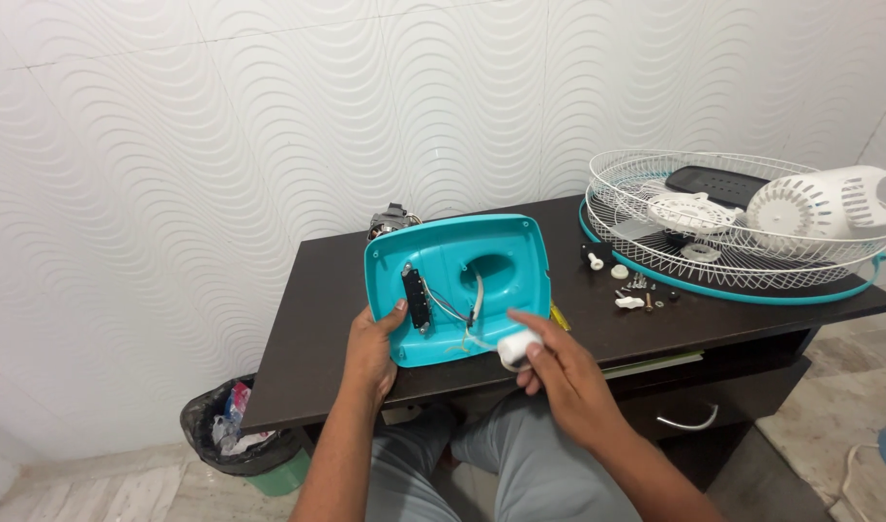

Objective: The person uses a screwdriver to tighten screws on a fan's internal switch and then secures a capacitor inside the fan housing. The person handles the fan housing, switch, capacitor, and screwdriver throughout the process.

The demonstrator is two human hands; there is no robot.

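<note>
A turquoise plastic fan base [459, 253] stands tilted on the dark desk [317, 329], its hollow inside facing me. A black switch block [418, 298] and thin wires [459, 314] sit inside it. My left hand [373, 350] grips the base's lower left edge, thumb on the inside rim. My right hand [557, 372] pinches a small white cylindrical part [516, 349] at the base's lower right corner, where the wires lead.
White wire fan guards [713, 242] with a turquoise rim lie at the desk's right end, holding a white motor cover [820, 201] and a dark blade. Loose screws and small knobs [634, 288] lie beside them. A bin with a black bag [232, 435] stands on the floor, left.
</note>
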